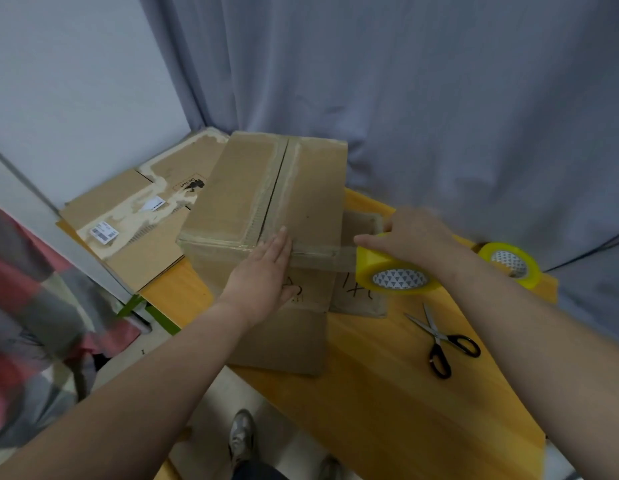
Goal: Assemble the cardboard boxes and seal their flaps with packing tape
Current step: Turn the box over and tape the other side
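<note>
- The closed cardboard box (266, 188) stands toward the far edge of the tabletop (387, 393).
- The left hand (263, 271), fingers straight, presses its near top edge.
- The right hand (415, 240) grasps the yellow tape roll (387, 271) just right of the box.
- Scissors (443, 341) lie near the right edge.

Flattened brown cardboard sheet (155, 251), left end of the orange worktop (387, 393): black print (185, 185) lying upside down to the camera, "UN" plus digits too blurred to read, beside a black pictogram (198, 184).

Same sheet, two white stickers: the near one (104, 233) has barcode-like lines and the far one (154, 203) has dark print. Neither is legible.

Small brown cardboard box (360, 306), front face: black handwritten strokes, roughly "1x1".

Large brown cardboard box (238, 195), front face: black handwriting, partly covered by the left hand (263, 271), unreadable.
</note>
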{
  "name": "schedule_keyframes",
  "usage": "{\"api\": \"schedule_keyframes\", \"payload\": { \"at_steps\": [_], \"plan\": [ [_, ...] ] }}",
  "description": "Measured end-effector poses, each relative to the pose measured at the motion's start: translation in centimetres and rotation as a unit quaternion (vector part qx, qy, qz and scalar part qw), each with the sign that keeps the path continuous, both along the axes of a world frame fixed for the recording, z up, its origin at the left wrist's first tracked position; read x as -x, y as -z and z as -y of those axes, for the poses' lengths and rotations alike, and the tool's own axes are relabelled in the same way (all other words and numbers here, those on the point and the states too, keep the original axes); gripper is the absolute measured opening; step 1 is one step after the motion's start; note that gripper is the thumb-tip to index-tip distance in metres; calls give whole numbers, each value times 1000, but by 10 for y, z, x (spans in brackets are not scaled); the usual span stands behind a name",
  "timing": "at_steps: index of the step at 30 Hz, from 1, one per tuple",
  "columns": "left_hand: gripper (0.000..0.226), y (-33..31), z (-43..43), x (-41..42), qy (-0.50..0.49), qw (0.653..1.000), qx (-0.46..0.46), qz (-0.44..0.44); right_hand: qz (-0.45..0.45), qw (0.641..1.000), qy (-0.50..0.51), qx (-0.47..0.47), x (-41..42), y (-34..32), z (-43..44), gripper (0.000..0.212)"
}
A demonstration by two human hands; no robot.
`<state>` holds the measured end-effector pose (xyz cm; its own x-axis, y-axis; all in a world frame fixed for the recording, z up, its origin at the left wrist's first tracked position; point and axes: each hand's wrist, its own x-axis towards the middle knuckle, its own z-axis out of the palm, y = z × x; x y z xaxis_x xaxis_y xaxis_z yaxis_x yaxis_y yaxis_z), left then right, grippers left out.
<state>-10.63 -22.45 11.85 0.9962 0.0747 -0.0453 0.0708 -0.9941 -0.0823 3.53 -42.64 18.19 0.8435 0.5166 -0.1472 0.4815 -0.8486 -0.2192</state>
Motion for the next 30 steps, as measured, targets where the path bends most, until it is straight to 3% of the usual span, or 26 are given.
{"api": "schedule_keyframes", "payload": {
  "at_steps": [9,20,24,27,30],
  "plan": [
    [87,0,23,-14,-45,995,-41,-76,3,1000,15,0,1,4,-2,65],
    [95,-3,41,-23,-42,991,-82,-96,-3,1000,17,7,2,14,1,62],
    [85,-1,37,-21,1,996,-54,-69,-14,997,-70,6,4,18,-6,35],
    [80,3,28,-16,26,999,-1,-38,-14,983,-175,56,14,18,-12,58],
    [82,4,9,-13,10,1000,10,-25,-12,978,-186,93,17,11,-16,49]
  ]
}}
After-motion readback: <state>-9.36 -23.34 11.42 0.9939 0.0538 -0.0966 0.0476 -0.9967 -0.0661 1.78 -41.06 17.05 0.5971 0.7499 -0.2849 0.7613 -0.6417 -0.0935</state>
